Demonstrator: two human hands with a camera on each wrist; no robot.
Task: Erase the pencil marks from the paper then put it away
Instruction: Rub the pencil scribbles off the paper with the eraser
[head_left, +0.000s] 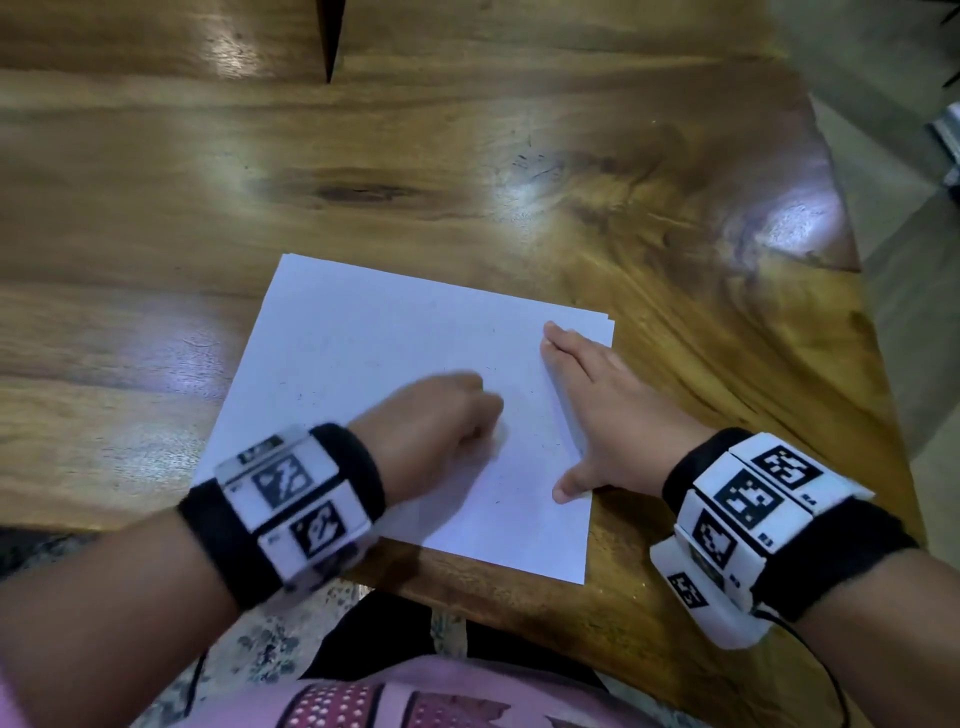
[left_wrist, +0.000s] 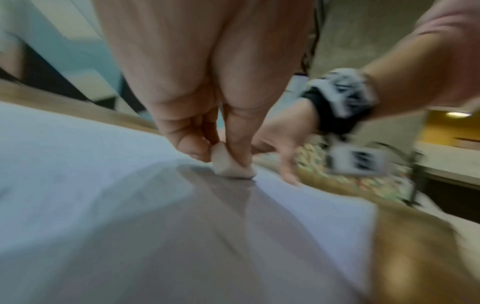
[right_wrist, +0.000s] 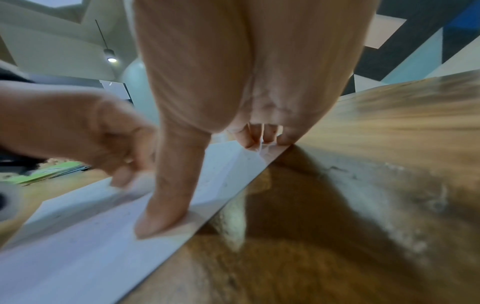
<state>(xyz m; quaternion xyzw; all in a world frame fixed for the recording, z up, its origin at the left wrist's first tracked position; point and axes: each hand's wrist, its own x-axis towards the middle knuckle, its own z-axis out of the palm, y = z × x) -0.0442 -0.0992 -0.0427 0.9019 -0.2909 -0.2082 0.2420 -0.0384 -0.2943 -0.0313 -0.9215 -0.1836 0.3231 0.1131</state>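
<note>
While your left hand pinches the small eraser against the middle of the paper, your right hand lies spread flat along the sheet's right edge, pinning it to the worktop. Only faint specks show on the sheet, so the erasing looks well along. If you ease that flat hand, the rubbing could drag, wrinkle or tear the paper. A second sheet seems to lie underneath; it may slide.
</note>
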